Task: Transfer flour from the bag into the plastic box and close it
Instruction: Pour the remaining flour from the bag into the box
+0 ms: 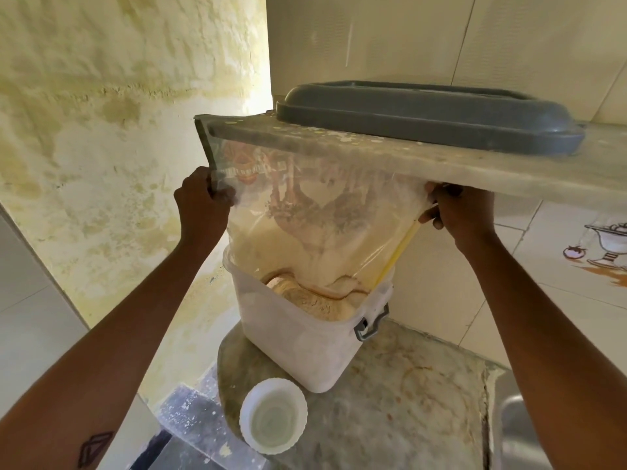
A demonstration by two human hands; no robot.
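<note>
Two hands (203,201) (464,212), upturned bag (315,215), mouth hidden in box (305,344)

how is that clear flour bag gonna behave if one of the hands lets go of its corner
The flour bag is probably floppy: its thin film wrinkles between the left hand and right hand. The flour inside likely makes it heavy, so a freed corner would sag. Its mouth sits in the plastic box, so a collapse might spill flour onto the counter.

upturned flour bag (315,212) over plastic box (305,337)
</note>
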